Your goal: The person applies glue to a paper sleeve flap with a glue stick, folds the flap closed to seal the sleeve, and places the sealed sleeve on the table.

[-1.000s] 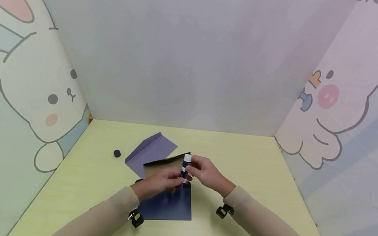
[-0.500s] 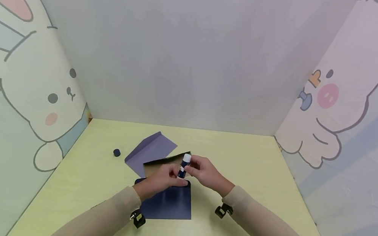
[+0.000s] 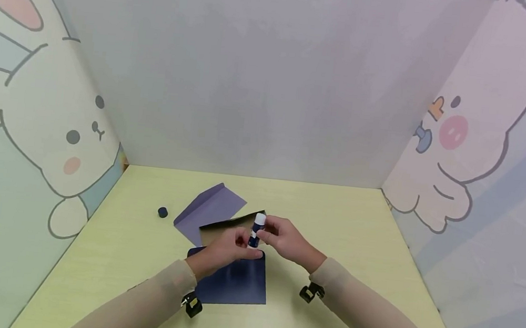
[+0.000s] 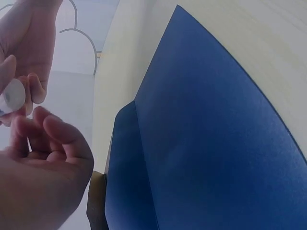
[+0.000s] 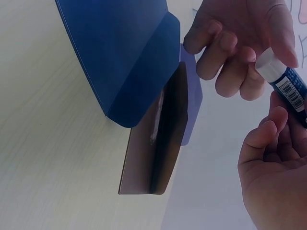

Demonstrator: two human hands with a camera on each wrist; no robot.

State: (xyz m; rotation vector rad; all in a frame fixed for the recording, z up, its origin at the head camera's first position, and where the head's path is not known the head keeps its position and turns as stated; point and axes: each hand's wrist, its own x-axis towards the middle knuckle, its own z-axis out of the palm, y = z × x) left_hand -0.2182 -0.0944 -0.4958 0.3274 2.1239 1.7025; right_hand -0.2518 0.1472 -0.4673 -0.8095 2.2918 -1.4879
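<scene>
In the head view, a blue-and-white glue stick (image 3: 256, 231) is held tilted above the envelopes. My right hand (image 3: 290, 242) grips its blue body between thumb and fingers. At the lower end, my left hand (image 3: 223, 252) pinches the white base; the right wrist view shows its thumb against this white end (image 5: 271, 66), with the other fingers loosely curled. Beneath the hands lies a dark blue envelope (image 3: 237, 285), its flap side towards the back. A brown envelope (image 3: 212, 236) with a raised dark flap sits just behind, partly hidden by my left hand.
A purple envelope (image 3: 210, 214) lies open at the back, touching or overlapping the brown one. Left of it stands a small dark cap (image 3: 162, 212) on the pale table (image 3: 334, 218). Grey and cartoon-printed sheets enclose the table's back and sides.
My left hand has shifted its hold at the glue stick's base, its thumb now stretched across below the stick. The stick has tilted slightly and moved a little left; my right hand has barely moved.
</scene>
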